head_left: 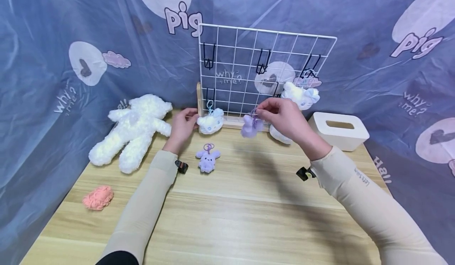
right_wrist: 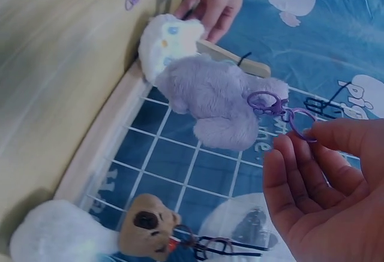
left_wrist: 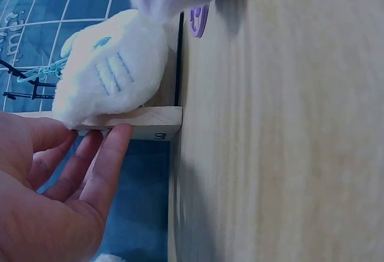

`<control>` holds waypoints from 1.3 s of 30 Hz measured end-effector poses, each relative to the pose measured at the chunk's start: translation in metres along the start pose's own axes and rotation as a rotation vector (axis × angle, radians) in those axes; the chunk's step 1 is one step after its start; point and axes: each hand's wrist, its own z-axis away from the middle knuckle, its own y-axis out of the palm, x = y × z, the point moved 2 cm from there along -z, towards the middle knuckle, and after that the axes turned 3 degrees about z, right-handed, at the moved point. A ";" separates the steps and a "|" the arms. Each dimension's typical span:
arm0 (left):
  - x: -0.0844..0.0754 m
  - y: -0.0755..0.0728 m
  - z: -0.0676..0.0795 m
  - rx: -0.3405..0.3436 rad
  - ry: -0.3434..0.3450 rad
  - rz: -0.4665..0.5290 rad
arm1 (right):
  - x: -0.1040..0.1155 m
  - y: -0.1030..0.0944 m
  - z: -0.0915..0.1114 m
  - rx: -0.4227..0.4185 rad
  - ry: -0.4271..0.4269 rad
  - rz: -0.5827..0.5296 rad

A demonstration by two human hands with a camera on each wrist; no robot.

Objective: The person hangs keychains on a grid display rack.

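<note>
My right hand [head_left: 262, 111] pinches the purple ring [right_wrist: 301, 124] of a purple plush keychain [head_left: 251, 126], which dangles in front of the white wire grid panel [head_left: 245, 44]. The same purple plush [right_wrist: 216, 97] hangs close to the grid in the right wrist view. My left hand [head_left: 191, 119] lies with straight fingers [left_wrist: 111, 151] against the end of the grid's wooden base [left_wrist: 153, 121]. Beside it a white plush keychain [head_left: 211, 122] hangs from a low hook. A second purple plush keychain [head_left: 208, 159] lies on the wooden table [head_left: 249, 209].
A white plush with a blue bow [head_left: 301, 95] hangs at the grid's right side. A big white plush bear [head_left: 133, 134] and a pink knitted piece [head_left: 98, 197] lie at the left. A white box [head_left: 337, 130] stands at the right. Blue printed cloth surrounds the table.
</note>
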 end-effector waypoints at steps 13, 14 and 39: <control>0.000 0.001 0.000 0.002 0.001 -0.020 | 0.011 -0.023 -0.008 -0.117 0.017 -0.133; 0.000 0.000 0.000 0.004 0.001 -0.021 | 0.011 -0.025 -0.009 -0.122 0.017 -0.136; 0.004 0.001 -0.004 0.019 -0.018 -0.021 | 0.024 -0.053 -0.040 -0.276 0.020 -0.477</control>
